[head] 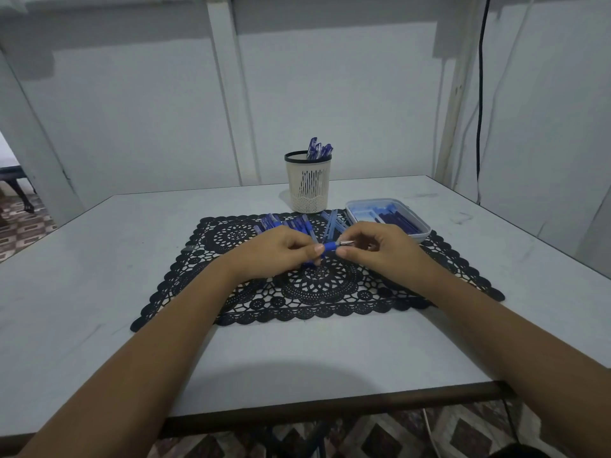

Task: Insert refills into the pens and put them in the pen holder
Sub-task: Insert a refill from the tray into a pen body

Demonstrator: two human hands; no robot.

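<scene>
Head view puts the job somewhere around its middle. At the far edge of the black lace placemat (330, 292) stands the cream slotted plastic pen holder with a black rim (309, 186). A few finished blue capped pens (319, 148) lean in it, their tops above the rim.

One blue pen with a metal tip (330, 247) is in hand just above the mat. The left hand (274, 249) has its grip curled round the barrel. The right hand (380, 247) pinches the metal tip end between thumb and fingers. I judge this to be seating or screwing the tip over a refill, though the refill itself is hidden.

Much is left to do. A loose pile of blue pens (287, 223) lies on the mat behind the left hand, with pale blue slender sticks (330, 223) beside it. The shallow translucent plastic tray (425, 235) on the white bench (99, 292) to the right holds more dark blue pieces. Most of the stock looks unfinished.
</scene>
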